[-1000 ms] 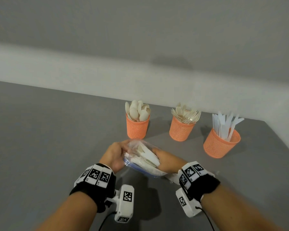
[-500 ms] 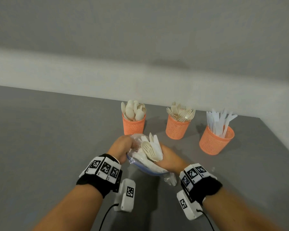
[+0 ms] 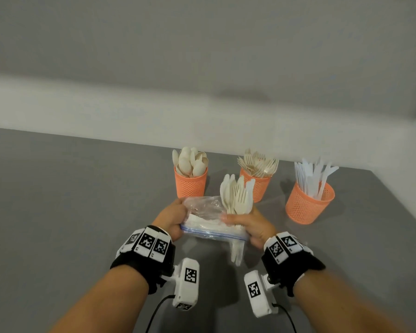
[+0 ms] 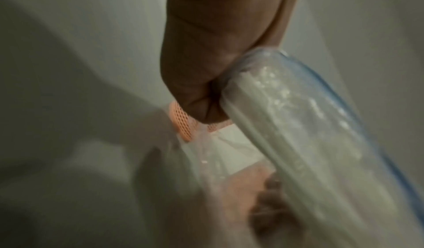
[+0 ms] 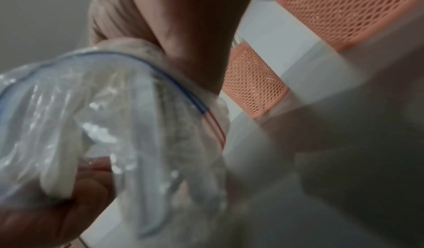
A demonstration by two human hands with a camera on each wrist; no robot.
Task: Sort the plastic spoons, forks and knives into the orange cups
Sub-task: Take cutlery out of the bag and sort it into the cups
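Three orange mesh cups stand at the back of the grey table: one with spoons [image 3: 191, 182], one with forks [image 3: 257, 186], one with white knives [image 3: 308, 204]. In front of them my left hand [image 3: 171, 218] grips the left end of a clear zip bag [image 3: 203, 221] with a blue seal. My right hand [image 3: 249, 224] holds a bundle of white cutlery [image 3: 237, 194] upright; its heads stick up above the bag and its handles hang below. The left wrist view shows the bag [image 4: 309, 134] against my curled fingers [image 4: 206, 88]. The right wrist view shows the bag [image 5: 103, 116] and two cups [image 5: 252, 83].
The grey table [image 3: 70, 212] stretches wide to the left of the cups. Its right edge [image 3: 408, 212] runs close behind the knife cup. A pale wall rises behind the table.
The cutlery bundle in my right hand has swung from lying flat in the bag to standing upright, out of the bag's mouth. Both hands stayed in front of the cups.
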